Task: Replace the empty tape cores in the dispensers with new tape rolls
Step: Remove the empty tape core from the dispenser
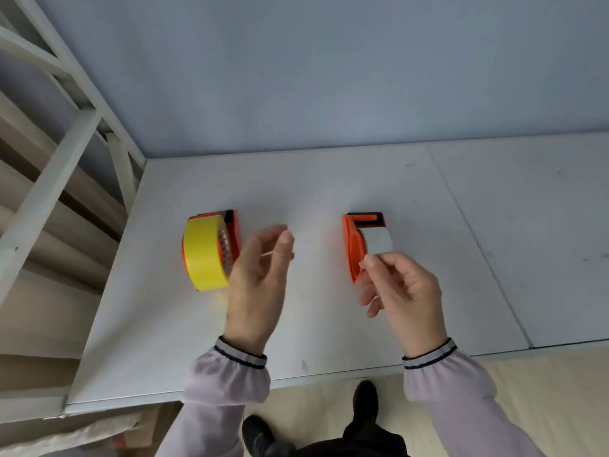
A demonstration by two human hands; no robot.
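Observation:
Two orange tape dispensers lie on the white table (329, 179). The left dispenser (234, 225) carries a fat yellow tape roll (202, 255). The right dispenser (354, 249) holds a pale white roll or core (379, 240); which of the two it is I cannot tell. My left hand (258, 285) hovers just right of the yellow roll with fingers spread and nothing clearly in it. My right hand (402, 291) is at the right dispenser's near end, with the thumb pressed on the white roll's near edge and the fingers curled beneath it.
A white metal rack frame (66, 143) stands at the left beside the table edge. A grey wall (329, 77) closes off the table's far side. A seam (478, 242) runs across the table at the right. My dark shoes (364, 404) show below the front edge.

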